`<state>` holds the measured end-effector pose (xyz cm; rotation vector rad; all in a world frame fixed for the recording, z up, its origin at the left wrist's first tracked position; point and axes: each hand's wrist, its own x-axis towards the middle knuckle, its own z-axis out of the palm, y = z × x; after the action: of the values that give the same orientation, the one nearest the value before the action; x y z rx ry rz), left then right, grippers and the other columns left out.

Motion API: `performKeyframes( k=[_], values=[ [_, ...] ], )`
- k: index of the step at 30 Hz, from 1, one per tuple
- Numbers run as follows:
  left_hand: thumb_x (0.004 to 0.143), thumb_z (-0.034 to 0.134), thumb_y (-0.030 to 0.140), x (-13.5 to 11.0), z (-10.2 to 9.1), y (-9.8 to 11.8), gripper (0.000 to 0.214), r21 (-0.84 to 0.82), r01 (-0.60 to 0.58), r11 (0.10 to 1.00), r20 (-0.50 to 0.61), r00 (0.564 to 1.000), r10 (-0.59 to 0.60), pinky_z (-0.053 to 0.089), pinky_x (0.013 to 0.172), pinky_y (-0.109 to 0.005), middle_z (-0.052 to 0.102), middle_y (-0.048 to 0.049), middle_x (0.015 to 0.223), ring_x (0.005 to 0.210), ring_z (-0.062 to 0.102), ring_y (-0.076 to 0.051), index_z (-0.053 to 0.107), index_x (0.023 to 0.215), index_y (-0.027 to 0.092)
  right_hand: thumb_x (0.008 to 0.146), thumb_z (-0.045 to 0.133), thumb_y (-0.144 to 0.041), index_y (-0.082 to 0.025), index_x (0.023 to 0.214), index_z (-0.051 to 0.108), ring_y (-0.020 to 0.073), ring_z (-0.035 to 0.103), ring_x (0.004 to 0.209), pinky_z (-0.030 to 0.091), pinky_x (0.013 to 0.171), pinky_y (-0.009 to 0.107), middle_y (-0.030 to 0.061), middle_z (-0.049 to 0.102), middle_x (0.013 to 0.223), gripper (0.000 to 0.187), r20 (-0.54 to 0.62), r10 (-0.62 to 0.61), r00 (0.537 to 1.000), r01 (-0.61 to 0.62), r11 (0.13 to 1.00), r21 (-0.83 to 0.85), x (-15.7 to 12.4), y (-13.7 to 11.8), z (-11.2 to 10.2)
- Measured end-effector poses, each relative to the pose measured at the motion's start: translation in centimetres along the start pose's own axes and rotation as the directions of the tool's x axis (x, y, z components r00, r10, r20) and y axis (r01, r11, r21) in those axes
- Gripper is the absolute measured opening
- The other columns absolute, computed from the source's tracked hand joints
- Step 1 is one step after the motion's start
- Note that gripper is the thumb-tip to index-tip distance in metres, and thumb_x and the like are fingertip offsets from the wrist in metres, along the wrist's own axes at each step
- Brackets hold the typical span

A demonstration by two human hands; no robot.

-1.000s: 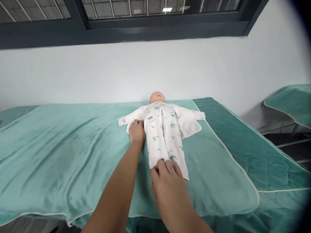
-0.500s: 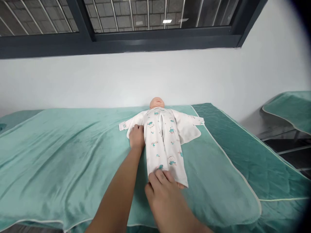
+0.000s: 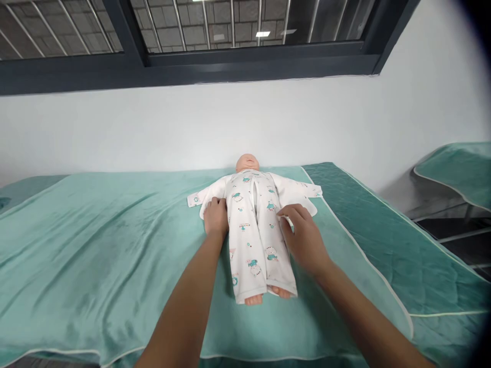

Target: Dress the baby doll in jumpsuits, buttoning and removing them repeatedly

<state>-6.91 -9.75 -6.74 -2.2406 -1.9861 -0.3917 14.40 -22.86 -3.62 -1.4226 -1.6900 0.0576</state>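
A baby doll (image 3: 247, 162) lies on its back, head toward the wall. It wears a white long-sleeved top (image 3: 293, 197), its arms spread to the sides. White baby trousers (image 3: 245, 245) with a teal and pink print cover its front up to the chest, and bare toes show below the cuffs. At the left edge of the trousers, my left hand (image 3: 216, 217) is closed with its fingers curled against the cloth. On the opposite side, my right hand (image 3: 303, 232) has thumb and fingertips drawn together at the trousers' edge. Its palm side is partly hidden.
A light green blanket (image 3: 115, 245) covers the bed beneath the doll. Darker green quilted bedding (image 3: 399, 245) shows on the right. Behind stands a white wall (image 3: 172, 128) under a dark window frame (image 3: 230, 66). Another green-covered surface (image 3: 460, 171) is at far right.
My right hand has moved from the trouser cuffs up and right to the trousers' right side, uncovering the left cuff and toes. My left hand stays in place.
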Motion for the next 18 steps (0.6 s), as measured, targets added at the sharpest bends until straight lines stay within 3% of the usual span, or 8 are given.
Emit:
performKeyframes(
  k=[3,5,10,14,18],
  values=[
    [0.093,0.039,0.019,-0.1,-0.2,0.0,0.029,-0.005,-0.009,1.000,0.004,1.000,0.009,0.045,0.084,-0.035,0.058,-0.0111,0.119,0.106,0.056,-0.026,0.060,0.113,0.022,0.087,0.040,-0.008,-0.017,0.096,0.063,0.0222,0.055,0.096,0.046,0.086,0.036,0.0096,0.061,0.101,0.027,0.069,0.080,0.994,-0.081,0.997,0.014,0.9,4.3,2.3],
    [0.093,0.040,0.019,-0.2,-0.3,0.1,0.029,-0.013,-0.026,1.000,-0.001,1.000,0.026,0.044,0.086,-0.035,0.058,-0.0115,0.120,0.108,0.054,-0.026,0.060,0.113,0.021,0.087,0.043,-0.009,-0.017,0.095,0.064,0.0213,0.055,0.096,0.046,0.086,0.034,0.0087,0.061,0.100,0.024,0.167,0.065,0.984,-0.072,0.997,0.038,0.8,5.3,3.3],
    [0.094,0.041,0.024,-1.2,-1.0,0.8,0.032,-0.056,-0.107,0.993,-0.011,0.994,0.106,0.040,0.099,-0.037,0.056,-0.0113,0.129,0.120,0.048,-0.026,0.060,0.120,0.021,0.090,0.048,-0.013,-0.016,0.098,0.064,0.0214,0.053,0.096,0.044,0.087,0.033,0.0083,0.061,0.100,0.018,0.247,-0.034,0.968,0.027,0.999,0.030,0.2,4.8,3.4],
    [0.090,0.050,0.026,-3.4,-1.9,0.9,0.039,-0.202,-0.220,0.954,0.050,0.971,0.234,0.034,0.110,-0.038,0.056,-0.0100,0.137,0.133,0.042,-0.024,0.057,0.128,0.023,0.089,0.049,-0.012,-0.016,0.102,0.065,0.0216,0.052,0.099,0.043,0.088,0.032,0.0082,0.062,0.102,0.021,0.264,-0.068,0.962,0.061,0.998,0.034,0.1,5.3,3.4],
    [0.083,0.059,0.029,-6.2,-2.9,0.7,0.037,-0.412,-0.301,0.860,0.097,0.924,0.370,0.042,0.107,-0.033,0.065,-0.0061,0.130,0.126,0.053,-0.023,0.063,0.120,0.026,0.089,0.051,-0.018,-0.015,0.104,0.067,0.0243,0.051,0.104,0.040,0.090,0.035,0.0110,0.061,0.109,0.022,0.338,-0.108,0.935,0.149,0.984,-0.099,0.0,5.5,3.7]
  ],
)
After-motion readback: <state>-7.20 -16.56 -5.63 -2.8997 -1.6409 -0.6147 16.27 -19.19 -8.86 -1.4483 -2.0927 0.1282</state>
